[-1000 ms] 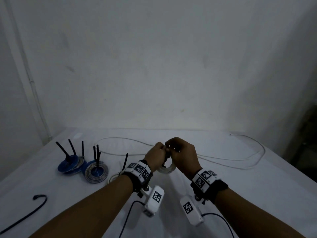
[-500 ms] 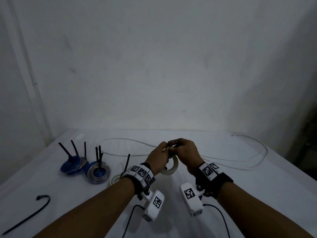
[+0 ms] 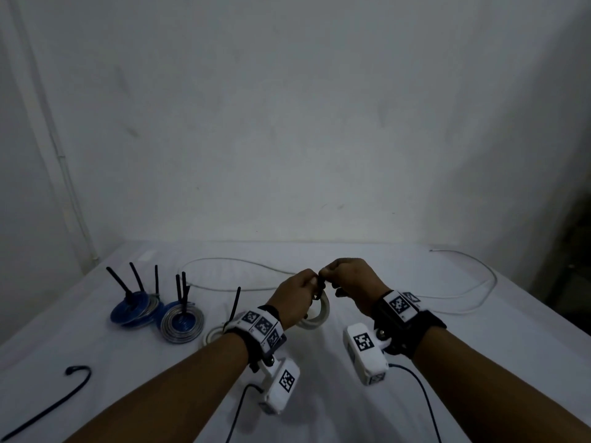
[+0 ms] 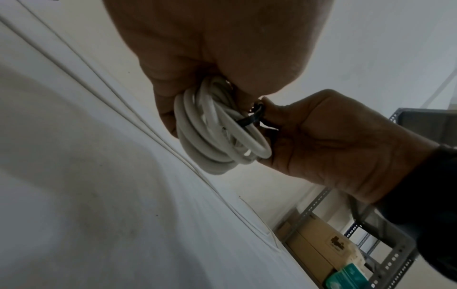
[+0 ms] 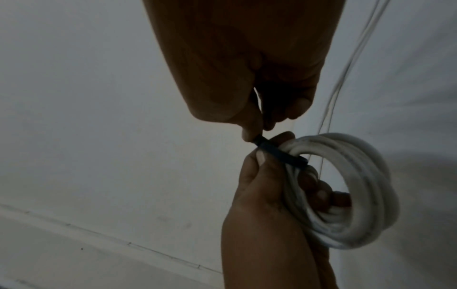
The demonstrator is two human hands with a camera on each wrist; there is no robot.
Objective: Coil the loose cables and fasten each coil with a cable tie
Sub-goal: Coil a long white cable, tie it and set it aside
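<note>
The left hand [image 3: 295,290] holds the white cable coil [image 5: 351,187] up above the bench [image 3: 96,362], with its fingers [image 5: 319,187] curled through the ring. The coil hangs on its edge just below both hands. The right hand [image 3: 351,281] pinches the black cable tie [image 5: 279,153], which wraps the top of the coil and points away from it toward the right hand.

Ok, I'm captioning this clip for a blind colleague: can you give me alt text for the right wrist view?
A left hand grips a coil of white cable, fingers through its middle, while the right hand above pinches the end of a black cable tie wrapped around the coil. Behind lie a white surface and thin loose white cable.
</note>
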